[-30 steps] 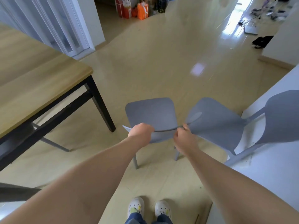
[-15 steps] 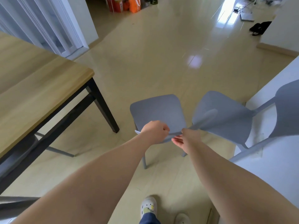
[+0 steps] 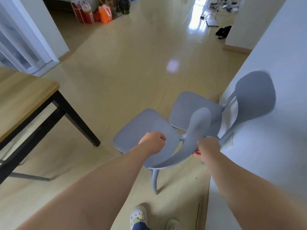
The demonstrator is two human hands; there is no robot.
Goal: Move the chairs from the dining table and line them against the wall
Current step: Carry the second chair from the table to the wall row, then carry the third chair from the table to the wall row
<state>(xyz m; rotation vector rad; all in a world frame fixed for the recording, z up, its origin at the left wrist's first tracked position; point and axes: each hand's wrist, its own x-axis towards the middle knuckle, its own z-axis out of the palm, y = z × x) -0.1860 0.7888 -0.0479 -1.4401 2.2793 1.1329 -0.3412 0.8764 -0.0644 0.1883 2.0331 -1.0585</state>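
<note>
A grey plastic chair (image 3: 142, 128) stands on the floor just ahead of my feet, turned at an angle, its curved backrest (image 3: 191, 138) running toward me. My right hand (image 3: 207, 149) grips the backrest's edge. My left hand (image 3: 152, 141) hovers over the seat with fingers curled, holding nothing. A second grey chair (image 3: 254, 97) stands right beside the first with its backrest against the white wall (image 3: 274, 155) on the right. The wooden dining table (image 3: 25, 97) with black legs is at the left.
A grey chair leg (image 3: 29, 176) shows under the table. Open beige floor stretches ahead. Bags and boxes (image 3: 93, 12) sit far back by a doorway, and a black item (image 3: 223, 31) lies by the far wall corner. My shoes (image 3: 138, 216) are at the bottom.
The held chair has swung round toward the wall and closer to the second chair. My left hand has come off the backrest; my right hand still grips it.
</note>
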